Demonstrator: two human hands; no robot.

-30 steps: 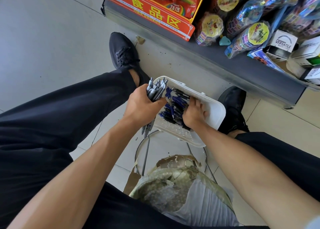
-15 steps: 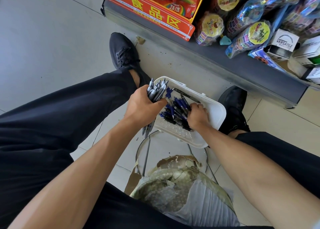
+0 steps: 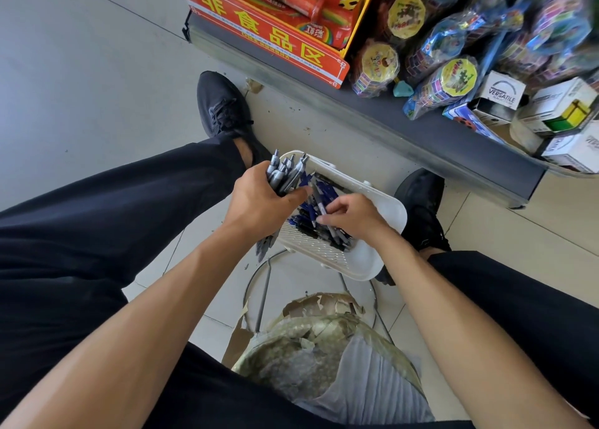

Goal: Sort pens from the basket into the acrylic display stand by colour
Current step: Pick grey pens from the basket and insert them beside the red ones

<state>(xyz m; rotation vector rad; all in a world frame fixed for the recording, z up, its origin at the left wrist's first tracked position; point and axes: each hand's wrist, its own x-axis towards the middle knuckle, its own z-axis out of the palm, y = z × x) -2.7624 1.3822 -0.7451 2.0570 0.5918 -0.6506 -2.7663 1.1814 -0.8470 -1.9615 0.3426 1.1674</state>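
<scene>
Change: since a moment before, my right hand had lifted off the heap and turned, fingers now pinched on one pen instead of lying among them; my left barely shifted.
Left hand: my left hand was closed round a bundle of grey pens, tips fanning past the basket's far-left corner, so one colour stayed gathered while I picked.
Right hand: thumb and fingertips nipped a single blue-and-white pen, lifted just above the heap, near my left fist, ready to hand over as I judged.
Basket: the white basket sat on the tiled floor between my shoes, within easy reach of both arms.
Loose pens: the blue and black pens lay jumbled toward the basket's left side, not yet sorted.
Display stand: no acrylic stand showed anywhere, so I judged filling it had yet to begin.
Nearby: a shop shelf of packaged toys ran beyond the basket's far edge.
</scene>
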